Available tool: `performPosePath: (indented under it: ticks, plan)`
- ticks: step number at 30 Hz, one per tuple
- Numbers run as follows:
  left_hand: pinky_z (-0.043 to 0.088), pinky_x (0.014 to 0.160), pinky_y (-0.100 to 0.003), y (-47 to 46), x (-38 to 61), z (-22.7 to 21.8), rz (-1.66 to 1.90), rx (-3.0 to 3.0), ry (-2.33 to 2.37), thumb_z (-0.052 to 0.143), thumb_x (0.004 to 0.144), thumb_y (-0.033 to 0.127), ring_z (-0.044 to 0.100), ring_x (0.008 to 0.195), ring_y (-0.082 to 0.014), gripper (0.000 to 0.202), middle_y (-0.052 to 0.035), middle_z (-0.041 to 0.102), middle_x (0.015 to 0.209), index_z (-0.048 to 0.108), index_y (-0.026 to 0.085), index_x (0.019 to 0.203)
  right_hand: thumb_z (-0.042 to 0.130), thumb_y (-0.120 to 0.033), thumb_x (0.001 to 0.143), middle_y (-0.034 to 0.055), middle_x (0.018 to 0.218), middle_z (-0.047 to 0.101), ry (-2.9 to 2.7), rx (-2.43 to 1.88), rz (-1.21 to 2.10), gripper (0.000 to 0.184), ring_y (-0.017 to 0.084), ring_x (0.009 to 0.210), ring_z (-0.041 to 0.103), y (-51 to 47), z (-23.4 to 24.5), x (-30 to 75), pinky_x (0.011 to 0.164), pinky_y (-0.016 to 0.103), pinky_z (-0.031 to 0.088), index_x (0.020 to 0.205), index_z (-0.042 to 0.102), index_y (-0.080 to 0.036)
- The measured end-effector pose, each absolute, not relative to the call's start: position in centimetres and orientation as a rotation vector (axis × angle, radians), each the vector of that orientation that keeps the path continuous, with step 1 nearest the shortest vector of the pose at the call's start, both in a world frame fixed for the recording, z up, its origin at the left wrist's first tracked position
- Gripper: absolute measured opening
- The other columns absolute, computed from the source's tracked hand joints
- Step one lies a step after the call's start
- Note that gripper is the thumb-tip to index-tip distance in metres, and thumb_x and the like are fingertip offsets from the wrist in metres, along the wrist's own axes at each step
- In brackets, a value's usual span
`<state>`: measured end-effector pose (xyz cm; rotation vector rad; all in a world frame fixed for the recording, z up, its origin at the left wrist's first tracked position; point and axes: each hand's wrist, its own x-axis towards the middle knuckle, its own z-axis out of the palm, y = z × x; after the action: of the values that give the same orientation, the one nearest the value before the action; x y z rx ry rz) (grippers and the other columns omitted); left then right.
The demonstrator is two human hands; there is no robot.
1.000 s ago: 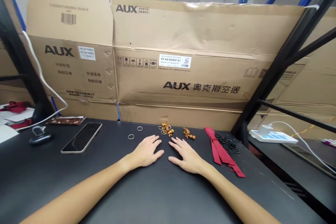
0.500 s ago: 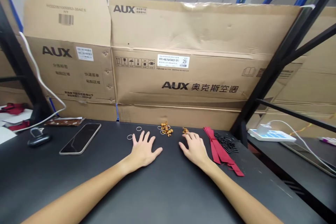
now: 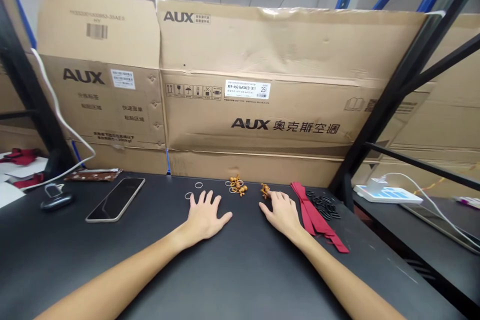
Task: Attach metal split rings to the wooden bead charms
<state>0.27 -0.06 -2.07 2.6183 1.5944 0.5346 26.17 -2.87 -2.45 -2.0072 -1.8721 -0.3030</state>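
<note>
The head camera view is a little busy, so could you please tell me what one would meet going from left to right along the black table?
Black table: phone → small metal rings → left hand → golden bead cluster → right hand → red ribbon.

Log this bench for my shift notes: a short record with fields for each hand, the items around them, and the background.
Left hand: flat on the black tabletop, fingers spread, holding nothing
Near left hand: two thin metal rings
Right hand: resting on the tabletop, fingers at a small orange-brown bead cluster
Between hands: larger bead cluster, small rings beside it
Right of hands: red ribbon, black loops
Far left: smartphone
Background: AUX cardboard cartons
</note>
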Motion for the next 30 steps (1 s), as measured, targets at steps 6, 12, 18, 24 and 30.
performPosePath:
  ticks: [6,12,18,24,30]
  plan:
    - [0.035,0.107,-0.044,-0.5,0.1,-1.4,0.693,2.727,1.143,0.047,0.090,0.045,0.042,0.129,-0.0292,0.044,-0.0141,0.045,0.139,0.051,0.018,0.125,0.046,-0.022,0.085,0.0091,0.099,0.065,-1.939,-1.868,-0.190,0.019,0.026,0.095,0.056,-3.1,-2.4,25.4,0.079,0.036,0.042,0.100,0.056,-0.019]
    - [0.036,0.107,-0.042,-0.6,0.2,-1.1,0.757,2.766,1.027,0.051,0.090,0.036,0.042,0.128,-0.0273,0.039,-0.0128,0.046,0.137,0.051,0.017,0.124,0.043,-0.014,0.080,0.0055,0.095,0.063,-1.981,-1.653,-0.002,0.025,0.020,0.088,0.060,-3.6,-3.0,24.5,0.079,0.031,0.045,0.101,0.055,-0.021]
    - [0.044,0.099,-0.042,-0.1,0.2,-1.7,0.700,2.763,1.229,0.045,0.091,0.031,0.053,0.115,-0.0279,0.033,-0.0138,0.058,0.122,0.059,0.014,0.115,0.043,-0.018,0.083,0.0059,0.096,0.061,-2.025,-1.449,0.133,0.024,0.020,0.087,0.059,-3.6,-3.3,24.4,0.081,0.034,0.049,0.105,0.053,-0.021]
    - [0.043,0.103,-0.034,0.3,0.2,-2.2,0.780,2.733,0.945,0.040,0.093,0.021,0.055,0.114,-0.0202,0.030,-0.0088,0.058,0.124,0.061,0.017,0.114,0.046,-0.020,0.084,0.0070,0.095,0.059,-2.076,-1.378,0.078,0.012,0.021,0.091,0.054,-4.0,-2.4,24.0,0.084,0.036,0.047,0.089,0.057,-0.021]
    - [0.047,0.094,-0.030,0.5,0.5,-2.2,0.807,2.723,0.741,0.041,0.094,0.015,0.057,0.101,-0.0172,0.025,-0.0056,0.065,0.106,0.064,0.019,0.103,0.045,-0.017,0.085,0.0066,0.093,0.059,-2.080,-1.321,0.131,0.013,0.021,0.089,0.053,-4.1,-2.4,23.6,0.082,0.036,0.046,0.086,0.058,-0.021]
